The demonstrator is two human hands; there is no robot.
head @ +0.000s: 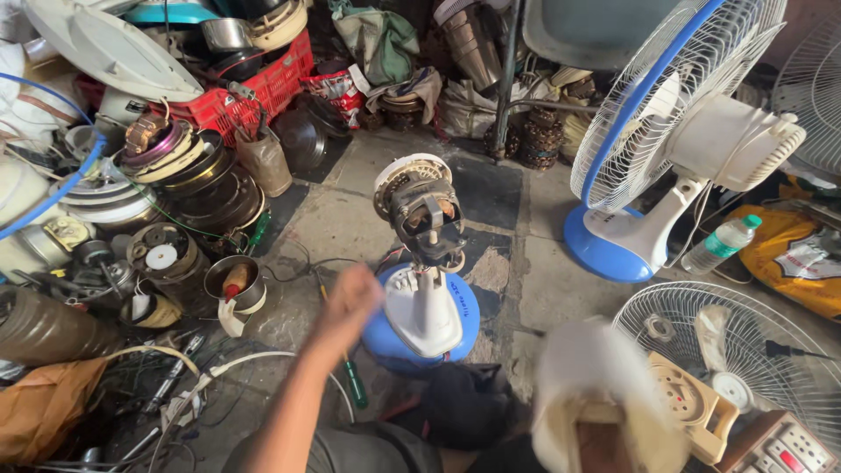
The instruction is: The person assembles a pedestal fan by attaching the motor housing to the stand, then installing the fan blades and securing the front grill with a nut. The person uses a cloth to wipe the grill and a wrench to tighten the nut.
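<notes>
A stripped table fan stands on the floor in the middle, its bare motor [423,213] on a white neck above a blue and white base [462,326]. My left hand [350,300] reaches out beside that base, blurred, fingers curled and seen from the back. Whether it holds anything is unclear. A green-handled screwdriver [355,385] lies on the floor under my forearm. My right hand [604,445] is low at the right, mostly hidden behind a blurred cream plastic fan cover [596,385] that it grips.
A whole blue and white fan [674,131] stands to the right, with a plastic bottle [720,244] beside it. A loose wire guard [745,350] and a cream switch box [692,405] lie at the lower right. Motor parts, tins and a red crate [254,92] crowd the left.
</notes>
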